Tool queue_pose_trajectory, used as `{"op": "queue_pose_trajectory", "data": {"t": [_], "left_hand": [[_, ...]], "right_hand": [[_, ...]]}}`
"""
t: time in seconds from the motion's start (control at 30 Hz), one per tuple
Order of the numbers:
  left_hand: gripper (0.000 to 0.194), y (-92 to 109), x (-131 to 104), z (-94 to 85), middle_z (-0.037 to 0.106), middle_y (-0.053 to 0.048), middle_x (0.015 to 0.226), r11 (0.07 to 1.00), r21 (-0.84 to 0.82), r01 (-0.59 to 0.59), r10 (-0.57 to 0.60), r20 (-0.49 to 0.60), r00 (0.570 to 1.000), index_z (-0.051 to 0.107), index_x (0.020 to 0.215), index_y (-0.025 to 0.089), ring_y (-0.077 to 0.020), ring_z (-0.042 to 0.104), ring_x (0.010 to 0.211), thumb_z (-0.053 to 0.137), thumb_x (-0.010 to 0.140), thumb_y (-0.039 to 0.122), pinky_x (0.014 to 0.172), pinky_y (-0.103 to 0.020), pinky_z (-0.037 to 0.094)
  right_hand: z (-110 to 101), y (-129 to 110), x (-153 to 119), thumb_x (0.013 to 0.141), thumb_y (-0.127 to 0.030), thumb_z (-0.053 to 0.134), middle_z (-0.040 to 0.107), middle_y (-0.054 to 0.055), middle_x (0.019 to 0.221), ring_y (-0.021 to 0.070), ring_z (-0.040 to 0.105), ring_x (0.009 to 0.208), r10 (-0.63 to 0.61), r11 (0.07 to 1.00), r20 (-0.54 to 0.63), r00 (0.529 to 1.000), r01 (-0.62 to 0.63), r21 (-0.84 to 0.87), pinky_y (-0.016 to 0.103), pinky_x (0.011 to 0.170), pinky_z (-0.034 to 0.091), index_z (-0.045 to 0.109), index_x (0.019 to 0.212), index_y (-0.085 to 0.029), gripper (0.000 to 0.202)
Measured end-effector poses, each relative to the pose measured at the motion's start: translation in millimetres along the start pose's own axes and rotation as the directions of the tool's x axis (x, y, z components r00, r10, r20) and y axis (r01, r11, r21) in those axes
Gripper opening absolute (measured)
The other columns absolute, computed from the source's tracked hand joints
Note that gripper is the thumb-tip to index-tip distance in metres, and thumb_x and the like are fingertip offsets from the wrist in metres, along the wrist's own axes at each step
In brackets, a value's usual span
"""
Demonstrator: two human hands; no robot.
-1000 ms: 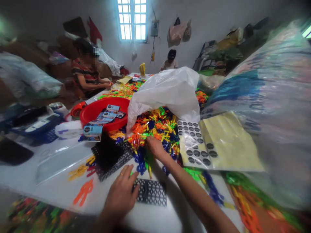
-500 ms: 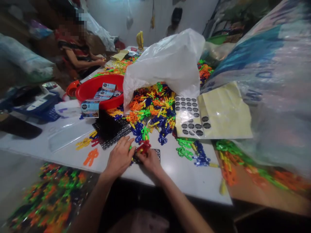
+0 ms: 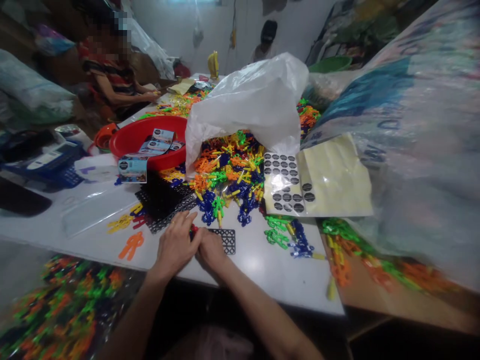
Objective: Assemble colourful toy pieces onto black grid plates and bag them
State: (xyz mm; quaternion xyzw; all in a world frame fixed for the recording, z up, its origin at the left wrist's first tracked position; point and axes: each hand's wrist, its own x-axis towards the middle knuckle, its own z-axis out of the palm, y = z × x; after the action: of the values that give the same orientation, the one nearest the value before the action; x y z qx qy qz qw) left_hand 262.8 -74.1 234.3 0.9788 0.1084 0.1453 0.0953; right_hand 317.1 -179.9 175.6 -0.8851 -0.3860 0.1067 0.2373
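Note:
My left hand (image 3: 175, 245) and my right hand (image 3: 212, 248) meet over the white table near its front edge. A small red plastic piece (image 3: 194, 229) peeks out between them, mostly hidden by the fingers; the right fingers are closed on it. The left fingers lie together and bend inward with the thumb against the right hand, and what they grip is covered. Beneath and beside the right hand lies a black perforated plate (image 3: 228, 242). More black perforated plates (image 3: 161, 205) are stacked beyond my left hand.
A heap of colourful plastic pieces (image 3: 232, 170) spills from a white bag (image 3: 243, 95). Left are a red basin (image 3: 123, 137) with printed cards and an orange piece (image 3: 132, 245). Right are a sticker sheet (image 3: 283, 175) and a large sack (image 3: 423, 175). A co-worker (image 3: 108, 80) sits far left.
My right hand has moved left with the red piece and now touches my left hand. More of the black plate shows to its right. The camera view has shifted slightly.

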Motion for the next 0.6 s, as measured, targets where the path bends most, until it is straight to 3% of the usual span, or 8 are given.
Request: {"op": "queue_pose_trajectory", "data": {"t": [0.2,0.43,0.6], "left_hand": [[0.043,-1.9,-6.6,-0.3,0.049,-0.014,0.136,0.996,0.028,-0.090,0.087,0.086,0.992,0.050,0.131,0.017,-0.0282,0.043,0.128,0.037,0.092,0.031,0.104,-0.044,0.042],[0.041,5.0,4.5,1.1,0.049,-0.019,0.134,0.987,0.163,-0.009,-0.014,0.140,0.990,0.054,0.126,0.011,-0.0321,0.044,0.128,0.042,0.089,0.022,0.102,-0.044,0.043],[0.044,8.3,7.3,-12.1,0.046,-0.020,0.139,0.991,0.132,0.013,-0.039,0.197,0.980,0.053,0.130,0.011,-0.0318,0.042,0.131,0.039,0.090,0.022,0.105,-0.045,0.040]], "right_hand": [[-12.0,1.9,-8.7,0.086,-0.020,0.048,0.067,0.008,0.095,0.0212,0.064,0.082,-0.005,1.000,0.050,0.999,0.004,0.011,0.028,0.068,0.042,0.055,0.100,-0.017,0.016],[-5.8,-5.0,5.2,0.088,-0.019,0.043,0.066,0.010,0.098,0.0221,0.064,0.084,0.000,0.998,0.056,0.998,0.003,-0.063,0.029,0.069,0.044,0.054,0.106,-0.016,0.022],[-0.4,-2.4,-4.1,0.086,-0.023,0.047,0.067,0.010,0.095,0.0233,0.065,0.084,-0.021,0.999,0.009,1.000,0.020,0.032,0.031,0.072,0.047,0.059,0.104,-0.016,0.023]]}}
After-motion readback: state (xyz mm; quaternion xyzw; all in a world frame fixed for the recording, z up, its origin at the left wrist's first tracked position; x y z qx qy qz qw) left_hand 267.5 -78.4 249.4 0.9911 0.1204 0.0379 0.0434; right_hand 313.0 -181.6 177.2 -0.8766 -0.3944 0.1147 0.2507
